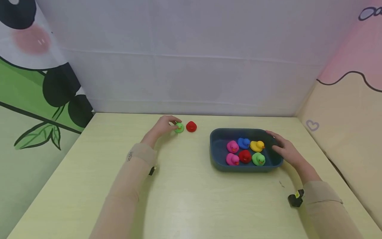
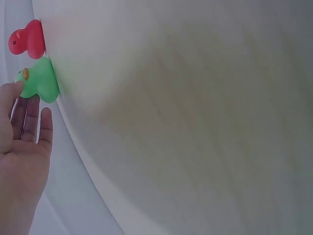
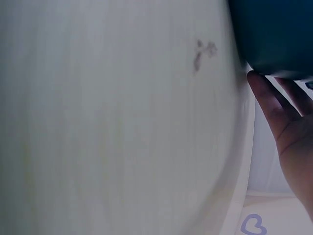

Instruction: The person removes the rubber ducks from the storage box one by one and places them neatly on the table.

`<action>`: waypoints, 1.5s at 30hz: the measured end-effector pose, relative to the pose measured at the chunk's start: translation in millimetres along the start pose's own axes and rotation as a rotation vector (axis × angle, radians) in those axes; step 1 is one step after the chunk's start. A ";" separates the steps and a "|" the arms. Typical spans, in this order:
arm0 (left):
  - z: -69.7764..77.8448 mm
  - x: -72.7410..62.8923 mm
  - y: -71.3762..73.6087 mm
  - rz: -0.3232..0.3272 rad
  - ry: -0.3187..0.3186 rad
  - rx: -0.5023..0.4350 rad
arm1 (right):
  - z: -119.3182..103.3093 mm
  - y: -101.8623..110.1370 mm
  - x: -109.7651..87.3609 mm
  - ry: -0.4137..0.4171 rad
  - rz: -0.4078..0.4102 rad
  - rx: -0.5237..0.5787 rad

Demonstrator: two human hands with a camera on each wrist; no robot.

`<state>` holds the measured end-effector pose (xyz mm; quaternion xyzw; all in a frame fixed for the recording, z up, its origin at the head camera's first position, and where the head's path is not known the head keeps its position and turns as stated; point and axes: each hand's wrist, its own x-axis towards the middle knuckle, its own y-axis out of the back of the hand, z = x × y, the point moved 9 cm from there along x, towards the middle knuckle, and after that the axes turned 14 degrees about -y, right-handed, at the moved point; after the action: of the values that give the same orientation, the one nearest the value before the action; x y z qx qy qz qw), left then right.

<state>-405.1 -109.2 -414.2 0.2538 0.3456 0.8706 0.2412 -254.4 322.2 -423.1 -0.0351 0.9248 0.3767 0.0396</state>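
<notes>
At the far edge of the table, my left hand holds a green rubber duck between thumb and fingers. In the left wrist view the green duck stands on the table, with the thumb at its head. Just beside it is a red rubber duck. My right hand grips the right end of a dark blue basin, thumb over the rim and fingers along the outside. Inside the basin sit two pink ducks, a blue duck, a yellow duck, a red duck and a green duck.
The pale wooden table meets a white cloth backdrop at its far edge. Printed panels stand at the left and right sides. A small dark mark shows on the table near the basin.
</notes>
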 end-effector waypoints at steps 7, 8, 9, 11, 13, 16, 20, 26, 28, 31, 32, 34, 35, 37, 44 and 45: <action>-15.4 -1.4 -1.6 0.014 0.054 -0.050 | 0.4 -0.6 0.8 0.000 0.002 0.014; -17.4 -1.5 -1.8 0.016 0.061 -0.056 | 0.2 -0.6 0.6 -0.001 0.002 0.018; -19.2 -1.5 -2.2 0.018 0.065 -0.062 | -0.4 -0.6 0.0 -0.001 0.002 0.017; -21.3 -1.3 -2.9 0.018 0.068 -0.070 | -1.7 -0.6 -1.1 0.002 0.001 0.019; -22.2 -1.1 -3.3 0.017 0.070 -0.077 | -2.1 -0.3 -1.5 0.007 0.005 0.018; -21.7 -1.5 -1.9 0.018 0.068 -0.078 | -2.2 -0.4 -1.4 0.012 0.010 0.011; -17.9 -4.1 3.2 0.025 0.061 -0.072 | -1.9 -1.2 -0.9 0.007 0.009 0.009; -6.2 -7.8 11.1 0.047 0.040 -0.072 | -1.8 -0.6 -1.5 0.010 0.013 -0.005; -1.0 -8.5 13.1 0.061 0.027 -0.085 | -1.9 -0.5 -1.7 0.009 0.011 -0.006; 7.6 -8.8 15.6 0.085 0.012 -0.119 | -1.5 -0.3 -1.7 0.008 0.007 0.005; 10.8 -8.7 15.6 0.087 0.003 -0.127 | -1.3 -0.2 -1.8 0.009 0.006 0.010; 16.8 -8.3 15.7 0.094 -0.009 -0.142 | -0.8 0.1 -1.7 0.015 0.010 0.013; 19.7 -8.4 15.9 0.101 -0.011 -0.155 | -0.9 0.1 -1.5 0.019 0.011 0.014; 26.8 -9.0 15.9 0.111 -0.018 -0.179 | -0.6 0.1 -0.9 0.028 0.015 0.014; 58.6 -12.9 17.9 0.158 -0.022 -0.275 | -1.8 0.2 -1.1 0.031 0.025 0.002; 62.3 -13.3 18.0 0.167 -0.022 -0.286 | -2.2 0.2 -1.1 0.031 0.023 0.005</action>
<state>-361.6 -98.8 -365.5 0.2541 0.1930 0.9252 0.2053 -253.4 320.9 -421.3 -0.0301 0.9266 0.3742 0.0212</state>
